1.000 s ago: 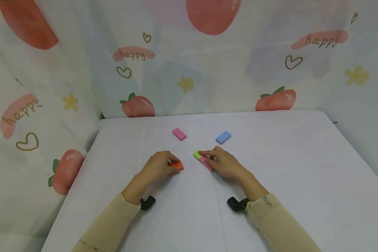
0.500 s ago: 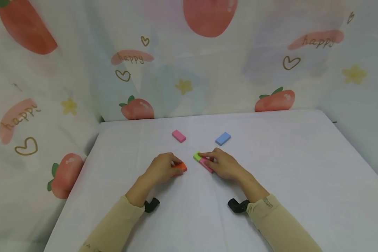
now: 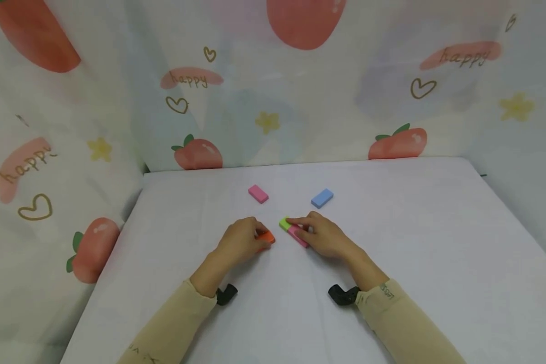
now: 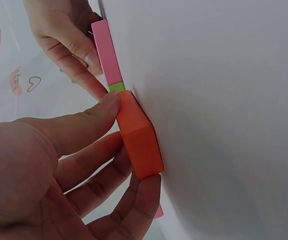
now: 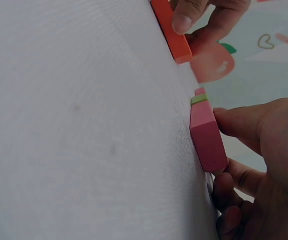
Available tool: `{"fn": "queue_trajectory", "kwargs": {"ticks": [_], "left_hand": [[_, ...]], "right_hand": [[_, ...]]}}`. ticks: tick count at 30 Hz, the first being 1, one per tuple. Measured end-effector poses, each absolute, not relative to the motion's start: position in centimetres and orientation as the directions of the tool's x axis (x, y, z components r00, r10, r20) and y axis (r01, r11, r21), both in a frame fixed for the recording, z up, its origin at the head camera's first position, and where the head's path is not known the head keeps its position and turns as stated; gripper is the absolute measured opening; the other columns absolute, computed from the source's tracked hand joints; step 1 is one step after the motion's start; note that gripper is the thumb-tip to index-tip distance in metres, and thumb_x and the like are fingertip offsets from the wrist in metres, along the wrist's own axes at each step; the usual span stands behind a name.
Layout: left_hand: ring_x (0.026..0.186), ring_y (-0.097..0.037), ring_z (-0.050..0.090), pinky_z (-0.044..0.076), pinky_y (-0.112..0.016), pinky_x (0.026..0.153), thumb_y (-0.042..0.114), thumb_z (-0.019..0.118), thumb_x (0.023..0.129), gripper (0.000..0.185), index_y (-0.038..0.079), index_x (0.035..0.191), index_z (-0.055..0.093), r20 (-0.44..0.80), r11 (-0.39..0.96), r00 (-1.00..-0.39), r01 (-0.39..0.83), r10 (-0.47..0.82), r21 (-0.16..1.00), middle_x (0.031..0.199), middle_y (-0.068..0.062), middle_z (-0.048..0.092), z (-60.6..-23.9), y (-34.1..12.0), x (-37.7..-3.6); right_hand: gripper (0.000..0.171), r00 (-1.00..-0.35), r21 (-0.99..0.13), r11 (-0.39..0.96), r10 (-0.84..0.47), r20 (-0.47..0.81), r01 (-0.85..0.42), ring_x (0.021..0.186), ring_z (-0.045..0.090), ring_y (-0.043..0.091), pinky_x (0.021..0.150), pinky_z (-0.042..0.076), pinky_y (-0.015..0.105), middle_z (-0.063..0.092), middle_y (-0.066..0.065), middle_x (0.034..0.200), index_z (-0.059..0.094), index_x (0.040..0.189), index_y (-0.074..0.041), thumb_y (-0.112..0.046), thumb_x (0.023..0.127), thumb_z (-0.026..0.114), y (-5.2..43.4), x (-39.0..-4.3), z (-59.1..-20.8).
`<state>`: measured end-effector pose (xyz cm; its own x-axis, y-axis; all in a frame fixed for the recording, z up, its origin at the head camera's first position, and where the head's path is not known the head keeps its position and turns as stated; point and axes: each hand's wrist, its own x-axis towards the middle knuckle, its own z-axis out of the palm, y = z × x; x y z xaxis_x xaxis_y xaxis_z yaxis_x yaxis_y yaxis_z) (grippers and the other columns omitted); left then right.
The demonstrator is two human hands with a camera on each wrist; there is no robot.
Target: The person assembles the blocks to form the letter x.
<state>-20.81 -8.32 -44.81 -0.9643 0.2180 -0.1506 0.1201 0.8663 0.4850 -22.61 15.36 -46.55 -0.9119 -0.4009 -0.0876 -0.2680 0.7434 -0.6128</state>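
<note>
On the white table (image 3: 391, 227), the left hand (image 3: 238, 241) pinches an orange block (image 3: 266, 237) between thumb and curled fingers, holding it flat on the cloth at about nine o'clock from the row beside it. Just apart from it, at three o'clock, lie a green block (image 3: 284, 223) and a pink block (image 3: 297, 235) end to end, and the right hand (image 3: 324, 235) grips the pink one, its forefinger stretched along the top toward the green end. The likeliest slip, judging from the left wrist view, is that the orange block (image 4: 139, 137) comes in skewed: its near corner already points at the green end, so a push could nudge the green block out of line. The right hand's hold covers mainly the pink block (image 5: 207, 135), so the green piece looks free to shift. Farther off, at twelve o'clock, a second pink block (image 3: 258, 193) and a blue block (image 3: 322, 198) lie well apart from both hands.
</note>
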Motion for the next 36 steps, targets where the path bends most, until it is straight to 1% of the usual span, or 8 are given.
{"fn": "queue_trajectory", "kwargs": {"ticks": [9, 21, 29, 36], "left_hand": [[0.090, -0.015, 0.059, 0.050, -0.035, 0.083, 0.031, 0.077, 0.083, 0.031, 0.014, 0.108, 0.072, -0.103, 0.878, -0.969, 0.155, 0.224, 0.453, 0.102, 0.001, 0.066, -44.7, -7.1, -20.7], [0.090, -0.016, 0.058, 0.050, -0.034, 0.082, 0.033, 0.076, 0.083, 0.039, 0.013, 0.116, 0.071, -0.140, 0.887, -0.972, 0.109, 0.191, 0.449, 0.104, 0.000, 0.064, -44.7, -6.0, -20.9], [0.085, -0.015, 0.056, 0.047, -0.030, 0.075, 0.033, 0.076, 0.083, 0.040, 0.011, 0.117, 0.071, -0.133, 0.872, -0.970, 0.116, 0.202, 0.476, 0.102, -0.001, 0.063, -44.8, -5.4, -21.4], [0.088, -0.015, 0.056, 0.047, -0.032, 0.078, 0.032, 0.077, 0.083, 0.039, 0.013, 0.117, 0.071, -0.141, 0.856, -0.975, 0.075, 0.169, 0.512, 0.103, -0.001, 0.064, -44.8, -5.3, -21.3]], "right_hand": [[0.037, -0.918, -0.612, 0.752, -0.383, -0.105, -0.243, 0.072, 0.046, 0.017, 0.062, 0.035, 0.030, 0.051, -0.001, 0.090, 0.056, 0.132, -0.043, -0.034, 0.096, 0.058, 15.3, -22.5, -46.3], [0.037, -0.921, -0.620, 0.751, -0.372, -0.114, -0.226, 0.072, 0.047, 0.017, 0.062, 0.035, 0.031, 0.051, -0.002, 0.090, 0.056, 0.132, -0.044, -0.035, 0.096, 0.059, 15.3, -22.5, -46.6], [0.037, -0.924, -0.617, 0.752, -0.368, -0.102, -0.232, 0.072, 0.046, 0.017, 0.062, 0.035, 0.031, 0.051, -0.002, 0.090, 0.057, 0.132, -0.043, -0.035, 0.096, 0.059, 15.4, -22.5, -46.7], [0.037, -0.919, -0.619, 0.744, -0.383, -0.088, -0.251, 0.070, 0.045, 0.016, 0.062, 0.035, 0.030, 0.051, -0.003, 0.089, 0.057, 0.132, -0.042, -0.034, 0.096, 0.059, 15.2, -22.6, -46.9]]}}
